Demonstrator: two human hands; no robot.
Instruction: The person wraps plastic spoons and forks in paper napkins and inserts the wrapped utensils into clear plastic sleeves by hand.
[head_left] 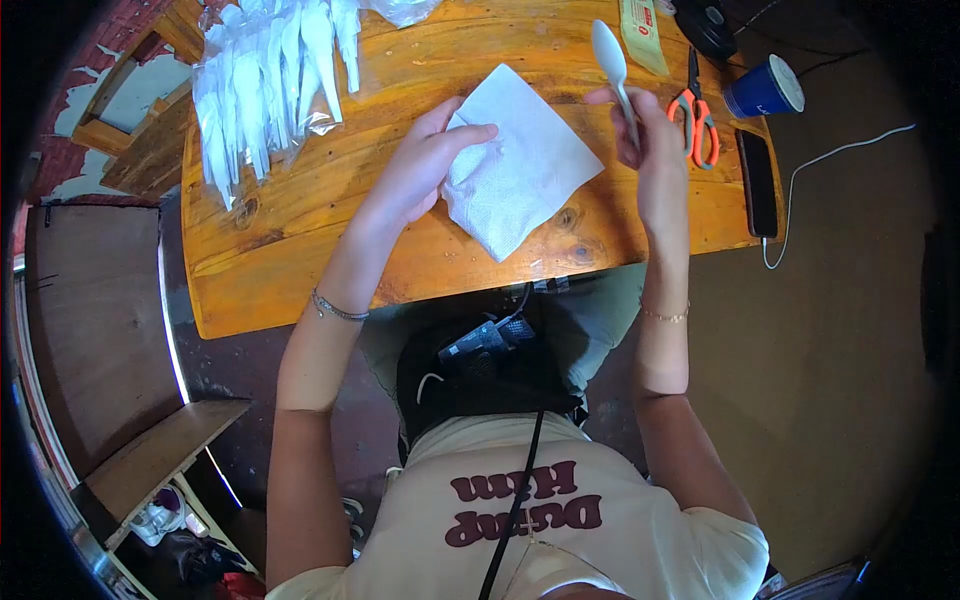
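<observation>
In my left hand (pixel 437 155) is a white paper napkin (pixel 525 150), pinched at its left side with the thumb lying on top. The napkin is spread out flat like a diamond above the wooden table (pixel 400 260). My right hand (pixel 648 130) grips a white plastic spoon (pixel 609 55) by its handle, with the bowl pointing up and away from me. Orange-handled scissors (pixel 697 125) lie just to the right of that hand.
Several plastic-wrapped white utensils (pixel 265 85) lie at the table's far left. Along the right side are a blue cup (pixel 765 90), a phone (pixel 760 185) with a white cable (pixel 795 185), and a yellowish packet (pixel 642 35). A black round object (pixel 706 25) sits behind.
</observation>
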